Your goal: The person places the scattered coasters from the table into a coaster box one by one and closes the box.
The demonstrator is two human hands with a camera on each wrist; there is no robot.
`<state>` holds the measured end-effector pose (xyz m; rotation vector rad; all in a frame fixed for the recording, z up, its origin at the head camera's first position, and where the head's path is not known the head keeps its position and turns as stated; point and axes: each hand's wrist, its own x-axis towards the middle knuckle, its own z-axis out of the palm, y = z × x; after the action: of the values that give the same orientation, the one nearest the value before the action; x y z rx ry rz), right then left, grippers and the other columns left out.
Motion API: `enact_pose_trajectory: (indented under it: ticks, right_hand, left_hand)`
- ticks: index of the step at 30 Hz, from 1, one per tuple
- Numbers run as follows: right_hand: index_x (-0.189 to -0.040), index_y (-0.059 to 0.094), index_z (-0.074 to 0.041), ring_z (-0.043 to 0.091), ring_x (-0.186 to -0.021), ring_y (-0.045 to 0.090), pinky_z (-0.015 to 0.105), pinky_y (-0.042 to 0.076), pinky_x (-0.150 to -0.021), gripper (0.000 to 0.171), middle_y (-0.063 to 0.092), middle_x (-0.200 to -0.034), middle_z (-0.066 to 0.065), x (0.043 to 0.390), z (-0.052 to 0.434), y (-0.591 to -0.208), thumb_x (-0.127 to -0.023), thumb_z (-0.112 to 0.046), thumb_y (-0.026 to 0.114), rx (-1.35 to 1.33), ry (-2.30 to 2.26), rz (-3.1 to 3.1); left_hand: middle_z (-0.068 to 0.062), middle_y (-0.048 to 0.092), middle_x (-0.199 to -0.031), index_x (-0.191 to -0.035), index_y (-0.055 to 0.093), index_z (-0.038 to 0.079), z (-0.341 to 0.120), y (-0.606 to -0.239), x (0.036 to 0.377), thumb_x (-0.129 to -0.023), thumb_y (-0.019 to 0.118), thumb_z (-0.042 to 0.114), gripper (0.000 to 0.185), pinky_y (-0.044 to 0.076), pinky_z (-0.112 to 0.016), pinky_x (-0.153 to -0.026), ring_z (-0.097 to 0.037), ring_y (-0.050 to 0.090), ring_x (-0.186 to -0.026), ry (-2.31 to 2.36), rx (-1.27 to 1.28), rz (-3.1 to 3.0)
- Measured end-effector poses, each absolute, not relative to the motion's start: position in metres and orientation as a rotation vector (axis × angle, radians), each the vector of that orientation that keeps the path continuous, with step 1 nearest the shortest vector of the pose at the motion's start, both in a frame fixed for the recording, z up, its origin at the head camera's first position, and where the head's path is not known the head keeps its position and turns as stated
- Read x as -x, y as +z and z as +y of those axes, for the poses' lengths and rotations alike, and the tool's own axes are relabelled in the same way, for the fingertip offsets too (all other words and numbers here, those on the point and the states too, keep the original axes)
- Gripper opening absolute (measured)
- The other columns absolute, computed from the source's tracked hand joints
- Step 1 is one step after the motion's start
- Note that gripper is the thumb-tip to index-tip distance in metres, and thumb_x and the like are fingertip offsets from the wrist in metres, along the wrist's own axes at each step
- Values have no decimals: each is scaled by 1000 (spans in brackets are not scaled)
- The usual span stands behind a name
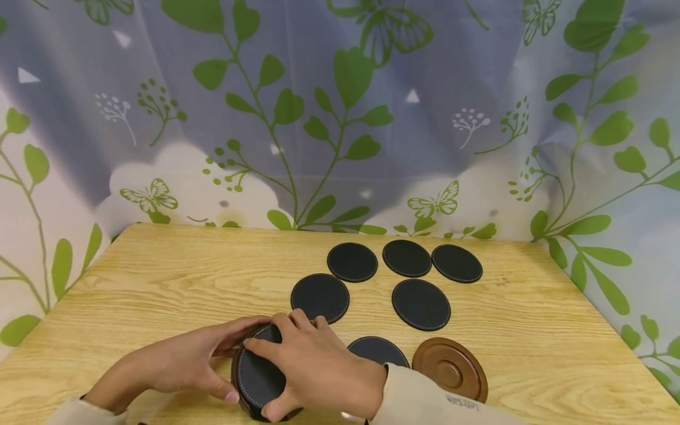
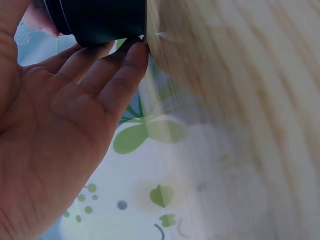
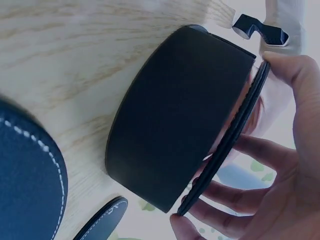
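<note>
A round dark coaster holder (image 1: 245, 394) stands at the table's near edge with a black stitched coaster (image 1: 260, 375) lying across its top. My left hand (image 1: 234, 360) grips the holder's left side, thumb in front and fingers behind. My right hand (image 1: 260, 381) pinches the coaster by its rim from above. In the right wrist view the coaster (image 3: 235, 140) is a thin edge against the black holder (image 3: 185, 115), with my fingers (image 3: 220, 200) curled under it. The left wrist view shows my fingers (image 2: 115, 65) touching the holder (image 2: 100, 20).
Several more black coasters (image 1: 421, 304) lie spread over the middle and back of the wooden table (image 1: 159, 283). One coaster (image 1: 378, 349) lies just right of my right hand. A brown round wooden lid (image 1: 450, 369) sits at the near right. A leaf-print cloth (image 1: 340, 118) hangs behind.
</note>
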<state>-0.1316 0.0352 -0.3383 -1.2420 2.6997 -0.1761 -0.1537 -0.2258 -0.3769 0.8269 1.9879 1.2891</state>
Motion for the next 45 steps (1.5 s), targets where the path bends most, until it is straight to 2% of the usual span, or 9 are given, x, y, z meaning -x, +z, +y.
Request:
enact_pose_trajectory:
  ticks: [3, 7, 9, 13, 15, 20, 22, 31, 45]
  right_hand:
    - [-157, 47, -40, 22, -132, 49, 53, 53, -97, 83, 46, -158, 3, 132, 33, -339, -85, -64, 80, 1244, -182, 2690]
    - [-156, 49, -39, 24, -132, 50, 53, 52, -96, 81, 46, -158, 3, 134, 31, -341, -85, -62, 80, 1265, -191, 2684]
    - [-155, 50, -39, 24, -132, 50, 53, 52, -94, 80, 47, -157, 3, 134, 30, -342, -85, -61, 81, 1270, -195, 2683]
    - [-156, 50, -38, 24, -132, 50, 54, 51, -95, 81, 47, -157, 3, 135, 29, -343, -85, -61, 81, 1266, -189, 2680]
    - [-156, 49, -38, 24, -133, 50, 55, 51, -96, 81, 47, -157, 3, 135, 29, -343, -85, -61, 81, 1268, -189, 2680]
    - [-157, 48, -37, 23, -134, 49, 54, 50, -97, 81, 46, -157, 3, 135, 28, -343, -86, -59, 81, 1277, -182, 2677]
    - [-157, 47, -37, 23, -135, 49, 54, 51, -98, 83, 47, -157, 3, 135, 28, -343, -85, -60, 81, 1285, -156, 2680]
    - [-158, 46, -38, 25, -139, 47, 57, 50, -104, 85, 46, -156, 3, 133, 25, -347, -84, -62, 81, 1292, -46, 2704]
    - [-159, 45, -32, 21, -136, 47, 49, 50, -99, 85, 44, -157, 1, 130, 30, -351, -87, -64, 77, 1335, -41, 2744]
  left_hand:
    - [-19, 21, -174, -169, 20, 15, -226, -377, 154, -91, 84, 22, 101, 41, -12, -108, 4, 41, -148, 1266, -825, 2019]
    - [-19, 22, -173, -169, 19, 14, -226, -376, 155, -91, 83, 24, 101, 40, -11, -108, -33, 37, -156, 1250, -820, 2027]
    - [-20, 22, -173, -169, 19, 14, -226, -377, 155, -92, 83, 26, 100, 40, -10, -107, -41, 35, -155, 1246, -815, 2027]
    - [-19, 22, -173, -169, 19, 15, -227, -377, 155, -92, 82, 26, 100, 39, -10, -107, -13, 40, -154, 1247, -813, 2023]
    - [-19, 22, -173, -169, 20, 16, -227, -377, 155, -92, 83, 26, 100, 39, -10, -107, -10, 41, -153, 1249, -812, 2024]
    - [-21, 21, -173, -169, 19, 14, -227, -377, 155, -92, 83, 25, 101, 39, -10, -106, -45, 33, -155, 1253, -814, 2015]
    - [-22, 21, -173, -169, 19, 12, -227, -377, 155, -92, 83, 25, 101, 38, -9, -106, -50, 31, -154, 1250, -816, 2016]
    - [-23, 21, -173, -168, 18, 8, -228, -379, 156, -92, 83, 23, 101, 37, -7, -105, -51, 33, -153, 1249, -806, 2010]
    - [-24, 22, -172, -168, 19, 6, -228, -379, 156, -92, 82, 23, 100, 36, -6, -104, -52, 32, -153, 1234, -810, 2032]
